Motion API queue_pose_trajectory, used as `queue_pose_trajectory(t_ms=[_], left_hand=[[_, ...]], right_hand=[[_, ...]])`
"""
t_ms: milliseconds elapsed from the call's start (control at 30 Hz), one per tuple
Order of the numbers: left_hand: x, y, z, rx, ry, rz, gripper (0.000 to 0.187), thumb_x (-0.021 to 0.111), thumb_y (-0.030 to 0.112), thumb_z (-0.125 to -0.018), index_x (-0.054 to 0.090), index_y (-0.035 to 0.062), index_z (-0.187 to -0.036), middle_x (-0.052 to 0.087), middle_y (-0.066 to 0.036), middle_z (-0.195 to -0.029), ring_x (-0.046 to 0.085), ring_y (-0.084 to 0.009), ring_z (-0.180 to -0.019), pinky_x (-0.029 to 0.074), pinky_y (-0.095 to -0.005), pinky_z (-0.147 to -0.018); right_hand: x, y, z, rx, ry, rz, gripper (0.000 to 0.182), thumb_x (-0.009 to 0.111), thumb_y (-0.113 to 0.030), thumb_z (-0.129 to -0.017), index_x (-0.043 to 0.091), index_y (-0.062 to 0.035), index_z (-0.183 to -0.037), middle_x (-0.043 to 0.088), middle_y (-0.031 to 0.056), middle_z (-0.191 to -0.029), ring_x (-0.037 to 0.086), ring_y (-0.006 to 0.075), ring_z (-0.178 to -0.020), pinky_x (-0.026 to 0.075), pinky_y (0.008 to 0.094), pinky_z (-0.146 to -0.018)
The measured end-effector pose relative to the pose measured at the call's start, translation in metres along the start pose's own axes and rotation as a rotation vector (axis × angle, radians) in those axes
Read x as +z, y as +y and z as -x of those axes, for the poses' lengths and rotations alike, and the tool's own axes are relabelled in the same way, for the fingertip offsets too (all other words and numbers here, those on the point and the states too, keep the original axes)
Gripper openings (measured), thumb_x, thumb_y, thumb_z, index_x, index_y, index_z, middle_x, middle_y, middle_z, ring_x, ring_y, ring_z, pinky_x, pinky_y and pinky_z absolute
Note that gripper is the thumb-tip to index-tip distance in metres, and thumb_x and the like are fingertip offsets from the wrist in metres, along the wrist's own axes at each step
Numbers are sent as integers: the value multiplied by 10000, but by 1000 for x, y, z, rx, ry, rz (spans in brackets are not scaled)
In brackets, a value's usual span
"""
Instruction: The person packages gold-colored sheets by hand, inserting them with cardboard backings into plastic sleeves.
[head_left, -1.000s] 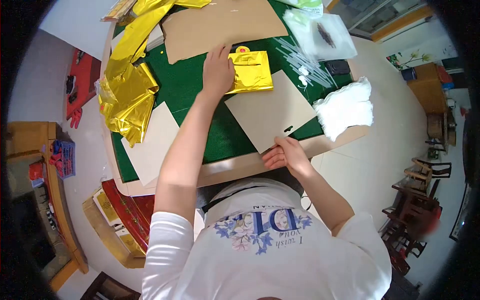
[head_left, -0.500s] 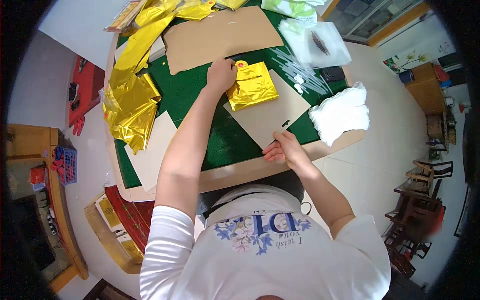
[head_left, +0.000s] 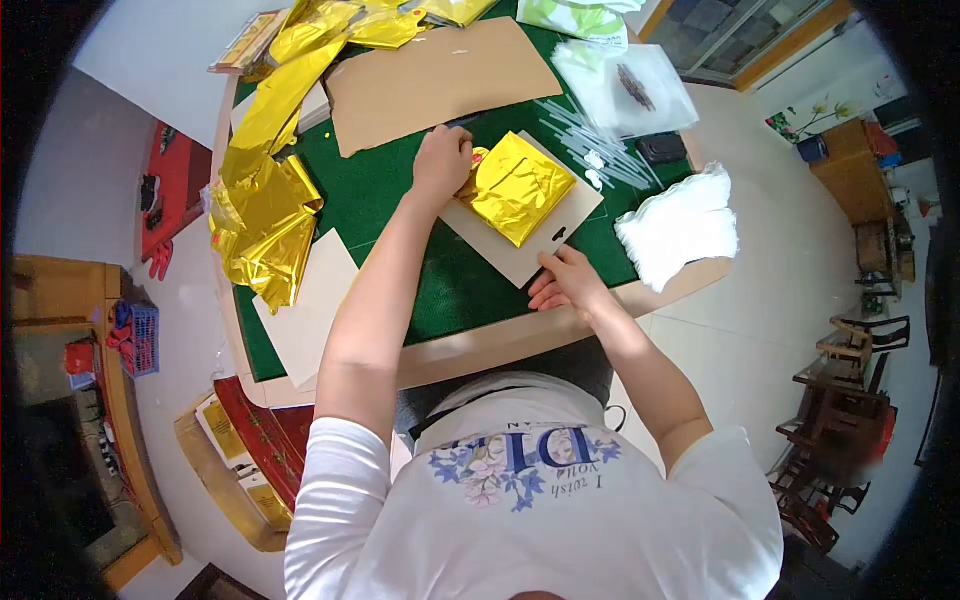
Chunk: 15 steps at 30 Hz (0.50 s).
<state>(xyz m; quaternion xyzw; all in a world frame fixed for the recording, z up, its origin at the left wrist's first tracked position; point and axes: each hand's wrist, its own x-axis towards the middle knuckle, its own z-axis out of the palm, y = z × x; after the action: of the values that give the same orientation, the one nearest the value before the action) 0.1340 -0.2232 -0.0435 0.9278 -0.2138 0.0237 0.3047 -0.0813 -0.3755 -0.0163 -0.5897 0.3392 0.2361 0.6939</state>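
Note:
A folded packet of shiny gold foil (head_left: 520, 188) lies on a grey-beige card (head_left: 515, 262) with a small hanger slot near one corner. My left hand (head_left: 443, 160) is closed at the packet's far left corner, its fingertips by a small red-marked round tab. Exactly what those fingertips pinch is partly hidden. At the card's near right edge, my right hand (head_left: 568, 282) has its thumb on top and its other fingers below the edge, holding the card.
Beyond lies a brown cardboard sheet (head_left: 440, 85). Long gold foil (head_left: 265, 215) trails down the table's left side, near another card (head_left: 310, 300). To the right are pale thin sticks (head_left: 595, 150), clear plastic bags (head_left: 625, 90), a black object (head_left: 662, 149) and a white fluffy bundle (head_left: 675, 228).
The gold foil packet has turned on the card, more in line with its edges, and shifted slightly right and nearer. The card has moved a little left. Both hands stay at their corners.

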Motion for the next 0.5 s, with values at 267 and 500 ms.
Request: queue_pose_trajectory(t_ms=[267, 500], left_hand=[[-12, -8, 59, 8, 97, 226, 243, 551, 111, -912, 598, 44, -1141, 656, -188, -962, 644, -341, -883, 513, -403, -790], [-35, 8, 115, -183, -4, 328, 320, 547, 87, -929, 491, 24, -1237, 660, -178, -890, 664, -292, -769, 518, -372, -692]], right_hand=[[-20, -5, 0, -162, 132, -5, 225, 548, -215, -959, 483, -24, -1059, 648, 161, -905, 694, 258, -619, 533, 290, -479], [-18, -11, -14, -201, 174, 6, 249, 610, -116, -891, 513, -3, -1091, 640, 100, -842, 663, 189, -546, 456, 244, -412]])
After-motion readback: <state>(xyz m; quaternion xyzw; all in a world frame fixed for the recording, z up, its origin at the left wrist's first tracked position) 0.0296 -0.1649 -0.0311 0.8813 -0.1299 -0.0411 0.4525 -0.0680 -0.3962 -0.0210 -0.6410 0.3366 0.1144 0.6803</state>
